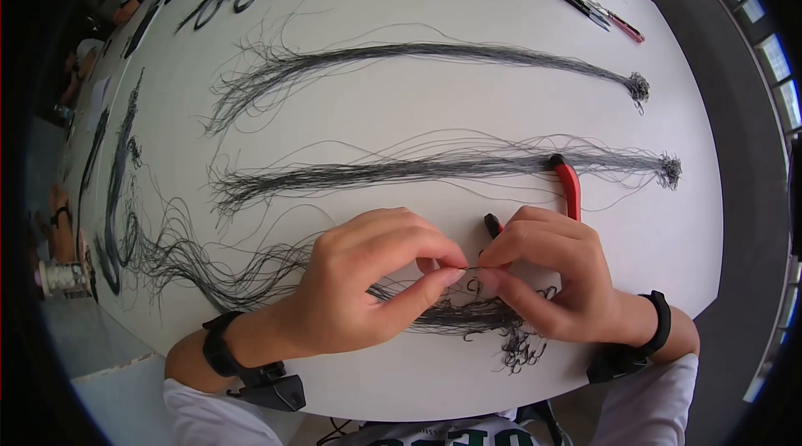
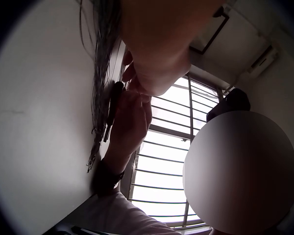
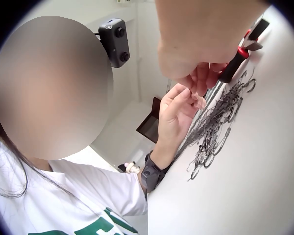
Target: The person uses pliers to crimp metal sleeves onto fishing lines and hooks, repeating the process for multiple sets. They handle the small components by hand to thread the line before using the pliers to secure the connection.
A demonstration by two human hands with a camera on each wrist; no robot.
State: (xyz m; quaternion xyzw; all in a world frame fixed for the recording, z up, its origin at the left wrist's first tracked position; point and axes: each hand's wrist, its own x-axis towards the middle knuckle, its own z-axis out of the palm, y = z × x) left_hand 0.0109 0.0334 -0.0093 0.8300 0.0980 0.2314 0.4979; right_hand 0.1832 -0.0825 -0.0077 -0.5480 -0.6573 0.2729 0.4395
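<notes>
Both hands meet over the nearest bundle of dark strands. The left hand pinches a thin dark strand between thumb and forefinger. Close beside it, the right hand pinches the same small piece, and a small hook hangs just under the fingertips. Below them on the table lies a cluster of hooks at the bundle's end. Red-handled pliers rest just beyond the right hand, partly hidden by it. In the right wrist view the fingertips of both hands touch near the pliers' dark grip.
Two long strand bundles, one in the middle and one farther back, stretch across the white table. Cutting tools lie at the back right. A spool stands at the left edge, and other people sit at the far left.
</notes>
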